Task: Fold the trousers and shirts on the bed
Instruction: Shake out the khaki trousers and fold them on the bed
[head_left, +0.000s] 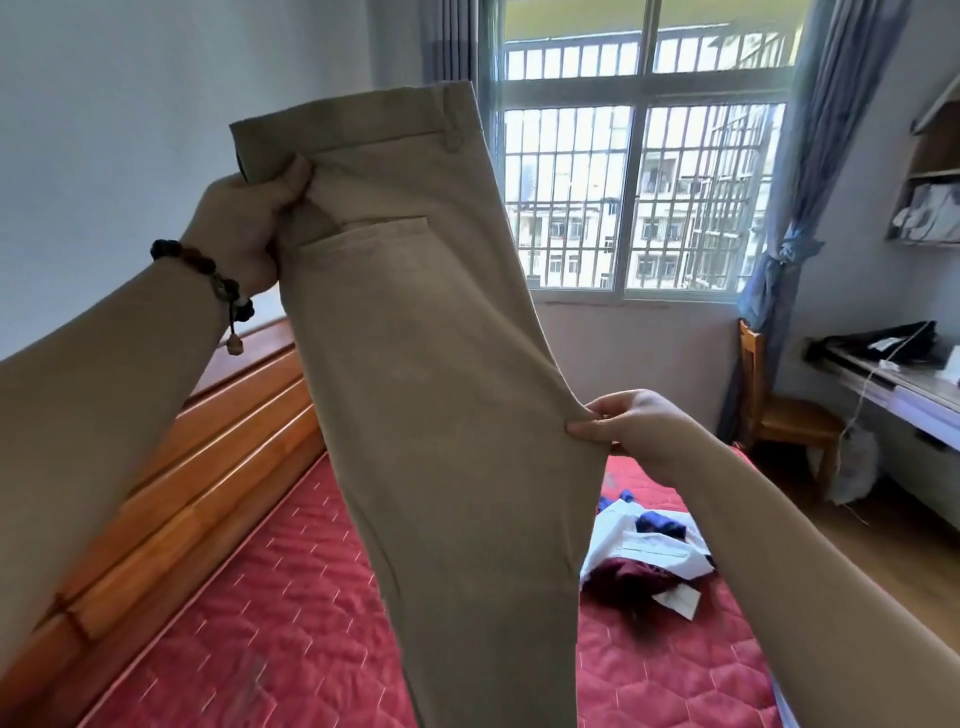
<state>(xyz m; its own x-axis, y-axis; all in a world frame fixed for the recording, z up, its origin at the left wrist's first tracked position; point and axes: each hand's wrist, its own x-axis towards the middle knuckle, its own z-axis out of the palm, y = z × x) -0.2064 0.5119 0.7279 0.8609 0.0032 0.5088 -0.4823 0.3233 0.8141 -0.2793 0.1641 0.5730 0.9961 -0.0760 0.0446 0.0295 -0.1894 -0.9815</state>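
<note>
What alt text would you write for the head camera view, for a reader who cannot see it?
A person holds khaki trousers up in the air above a red quilted bed. The left hand grips the waistband and the right hand pinches the seat edge. A small pile of clothes lies on the bed, before a barred window.

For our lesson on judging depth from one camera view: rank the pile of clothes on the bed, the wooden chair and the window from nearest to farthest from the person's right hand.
From the right hand, which pinches the khaki trousers:
1. Pile of clothes, just below it on the red bed.
2. Wooden chair, to its right beside the desk.
3. Window, above, on the far wall.
</note>
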